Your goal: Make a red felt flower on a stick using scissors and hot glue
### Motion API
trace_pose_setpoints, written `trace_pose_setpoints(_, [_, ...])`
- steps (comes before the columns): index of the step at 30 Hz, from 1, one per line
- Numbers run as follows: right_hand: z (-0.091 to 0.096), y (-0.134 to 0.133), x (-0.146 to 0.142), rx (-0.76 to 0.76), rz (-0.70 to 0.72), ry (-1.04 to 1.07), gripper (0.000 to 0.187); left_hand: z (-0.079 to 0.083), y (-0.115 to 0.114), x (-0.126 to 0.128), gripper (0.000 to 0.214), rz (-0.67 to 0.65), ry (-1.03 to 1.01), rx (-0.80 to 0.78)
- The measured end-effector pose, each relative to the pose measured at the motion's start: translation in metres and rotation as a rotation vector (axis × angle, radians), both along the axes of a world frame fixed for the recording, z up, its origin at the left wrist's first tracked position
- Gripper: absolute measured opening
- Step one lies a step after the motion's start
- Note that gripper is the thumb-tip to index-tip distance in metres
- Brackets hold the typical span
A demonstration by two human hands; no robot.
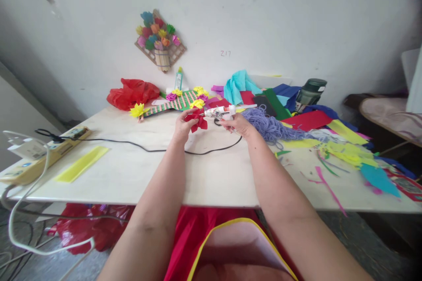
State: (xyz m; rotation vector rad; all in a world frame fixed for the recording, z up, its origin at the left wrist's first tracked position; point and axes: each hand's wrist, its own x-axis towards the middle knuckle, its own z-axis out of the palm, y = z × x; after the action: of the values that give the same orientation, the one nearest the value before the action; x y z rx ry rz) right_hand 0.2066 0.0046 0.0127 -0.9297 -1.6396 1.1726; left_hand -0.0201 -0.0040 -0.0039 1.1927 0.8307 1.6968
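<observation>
In the middle of the head view, my left hand [182, 125] is closed on a red paper flower [199, 123]. My right hand [238, 124] is wrapped round the handle of a white glue gun [220, 112]. The gun points left, its nozzle at the flower; whether the two touch I cannot tell. A glue stick [246, 106] sticks out of its back end. Just beyond my hands lies a green and pink woven piece [174, 104] with yellow and purple paper flowers on it.
A black cord [138, 145] crosses the table from a power strip [29, 162] at left. A yellow paper strip [82, 164] lies near it. Purple yarn [272, 125], coloured paper scraps and a dark bottle [310, 92] crowd the right. Red plastic [132, 93] sits at the back.
</observation>
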Motion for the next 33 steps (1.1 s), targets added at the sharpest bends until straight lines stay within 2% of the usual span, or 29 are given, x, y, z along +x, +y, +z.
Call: trace_pose_setpoints(33, [0.013,-0.008,-0.004,0.048,-0.082,-0.124,0.034,0.004,-0.004,0.003,0.044,-0.009,0.045,0.018])
